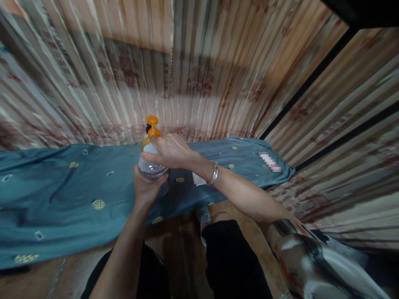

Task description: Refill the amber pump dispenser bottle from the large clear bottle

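A clear pump bottle (151,169) with an orange pump head (152,121) is held out in front of me over the cloth-covered surface. My left hand (146,187) is closed around its lower part, thumb and fingers on either side. Across the upper part lies my right hand (173,151), closed on the bottle just below the orange pump. A pale label area shows between the fingers, and a small dark thing sits beside the pump. My right hand hides part of the bottle's side. On the right wrist is a silver bracelet (214,173).
A blue-green cloth (77,187) with yellow pineapple prints covers a long low surface. White paper or cloth (198,179) lies under my right wrist. A blurred, pixelated item (270,162) rests at the right end. Patterned curtains (202,74) hang behind, with dark poles (311,79) at right.
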`<state>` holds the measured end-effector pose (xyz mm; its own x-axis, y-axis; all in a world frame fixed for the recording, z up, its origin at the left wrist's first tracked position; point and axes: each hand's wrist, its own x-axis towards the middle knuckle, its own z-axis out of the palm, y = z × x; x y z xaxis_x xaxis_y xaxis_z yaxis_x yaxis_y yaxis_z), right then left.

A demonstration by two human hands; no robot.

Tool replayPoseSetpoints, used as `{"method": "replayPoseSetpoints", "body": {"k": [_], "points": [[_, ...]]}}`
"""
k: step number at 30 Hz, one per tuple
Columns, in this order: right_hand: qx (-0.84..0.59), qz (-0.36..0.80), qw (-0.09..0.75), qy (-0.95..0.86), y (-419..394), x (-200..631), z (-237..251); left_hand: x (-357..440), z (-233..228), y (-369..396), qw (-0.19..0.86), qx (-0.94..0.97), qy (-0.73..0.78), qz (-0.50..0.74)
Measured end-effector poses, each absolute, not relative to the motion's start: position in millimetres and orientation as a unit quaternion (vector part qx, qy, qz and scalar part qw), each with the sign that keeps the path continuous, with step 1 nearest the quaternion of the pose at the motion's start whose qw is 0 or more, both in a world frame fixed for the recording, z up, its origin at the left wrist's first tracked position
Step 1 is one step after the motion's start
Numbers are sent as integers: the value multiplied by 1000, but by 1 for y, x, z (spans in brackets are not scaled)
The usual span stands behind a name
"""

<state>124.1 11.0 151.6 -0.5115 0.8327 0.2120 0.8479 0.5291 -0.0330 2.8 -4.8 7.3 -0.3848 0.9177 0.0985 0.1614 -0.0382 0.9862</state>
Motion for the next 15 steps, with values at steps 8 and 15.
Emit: {"method": "replayPoseSetpoints", "body": {"k": [8, 15], "points": [[-437, -53, 73, -895, 14, 129, 156, 2, 3, -2, 326, 448, 610, 567], [-443, -84, 70, -890, 1, 126, 160, 0, -3, 0, 312, 459, 611, 565]]}}
